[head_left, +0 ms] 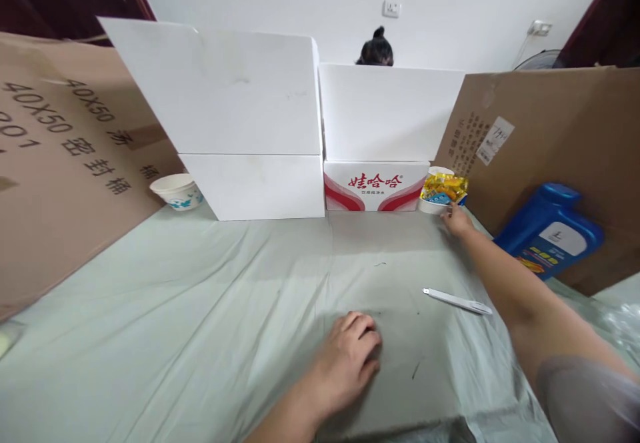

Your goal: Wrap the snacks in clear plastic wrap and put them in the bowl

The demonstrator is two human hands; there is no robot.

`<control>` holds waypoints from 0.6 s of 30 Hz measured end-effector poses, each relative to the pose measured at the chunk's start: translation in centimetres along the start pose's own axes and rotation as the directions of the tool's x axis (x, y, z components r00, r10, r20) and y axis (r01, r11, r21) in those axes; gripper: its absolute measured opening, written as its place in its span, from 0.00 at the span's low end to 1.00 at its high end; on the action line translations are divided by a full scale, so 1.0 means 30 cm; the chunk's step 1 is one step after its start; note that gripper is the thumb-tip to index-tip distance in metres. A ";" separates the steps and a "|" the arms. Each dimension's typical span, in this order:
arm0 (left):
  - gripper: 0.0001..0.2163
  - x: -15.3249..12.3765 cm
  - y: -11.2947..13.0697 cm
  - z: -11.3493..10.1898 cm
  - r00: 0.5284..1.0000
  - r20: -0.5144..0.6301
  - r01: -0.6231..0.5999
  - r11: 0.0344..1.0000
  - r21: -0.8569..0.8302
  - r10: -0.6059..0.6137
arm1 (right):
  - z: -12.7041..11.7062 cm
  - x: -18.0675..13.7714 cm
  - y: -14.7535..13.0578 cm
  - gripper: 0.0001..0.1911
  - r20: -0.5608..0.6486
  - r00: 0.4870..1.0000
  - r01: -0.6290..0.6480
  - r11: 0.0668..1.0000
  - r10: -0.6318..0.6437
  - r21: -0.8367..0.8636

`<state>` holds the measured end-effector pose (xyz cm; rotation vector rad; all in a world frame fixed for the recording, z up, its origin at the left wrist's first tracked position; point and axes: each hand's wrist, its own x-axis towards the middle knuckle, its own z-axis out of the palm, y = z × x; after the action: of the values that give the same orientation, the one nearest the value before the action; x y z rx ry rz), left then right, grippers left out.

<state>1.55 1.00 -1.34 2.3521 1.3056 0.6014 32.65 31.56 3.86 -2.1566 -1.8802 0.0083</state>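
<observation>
My left hand (350, 356) rests palm down on the pale green cloth (200, 309) near the front, its fingers curled under and holding nothing that I can see. My right hand (456, 219) is stretched far forward to a white cup (434, 204) that holds a yellow snack packet (445, 187). Its fingers touch the cup's lower right side; whether they grip it is hidden. A white pen-like tool (457, 301) lies on the cloth between my two arms.
White foam boards (225, 109) and a red-and-white carton (376, 186) stand at the back. Brown cardboard sheets (60, 163) wall in both sides. A patterned bowl (177, 191) sits back left, a blue jug (550, 229) leans right. Another person's head (376, 49) shows behind the boards.
</observation>
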 end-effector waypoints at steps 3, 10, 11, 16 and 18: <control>0.09 0.003 0.027 -0.008 0.999 0.025 0.029 0.999 0.031 -0.029 | 0.024 -0.045 -0.116 0.31 0.022 0.999 0.039 0.988 -0.043 0.152; 0.13 -0.076 0.029 -0.044 0.981 0.147 -0.139 0.985 0.104 0.123 | 0.072 -0.540 -0.404 0.17 0.134 0.858 0.358 0.764 -0.496 0.537; 0.11 -0.096 -0.001 -0.087 0.971 0.178 -0.174 0.982 0.075 0.158 | 0.072 -0.621 -0.425 0.15 0.211 0.752 0.397 0.684 -0.625 0.612; 0.03 -0.173 -0.313 -0.523 0.853 -0.078 0.517 0.812 0.270 -0.517 | 0.063 -0.878 -0.534 0.18 0.463 0.398 0.353 0.598 -0.792 0.720; 0.07 -0.169 -0.489 -0.731 0.729 -0.277 0.684 0.664 0.301 -0.626 | 0.080 -0.917 -0.596 0.20 0.495 0.358 0.310 0.601 -0.792 0.737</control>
<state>-22.86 6.55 8.44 1.8700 2.3728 0.2967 10.64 7.36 0.45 -0.9605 -2.5714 1.4220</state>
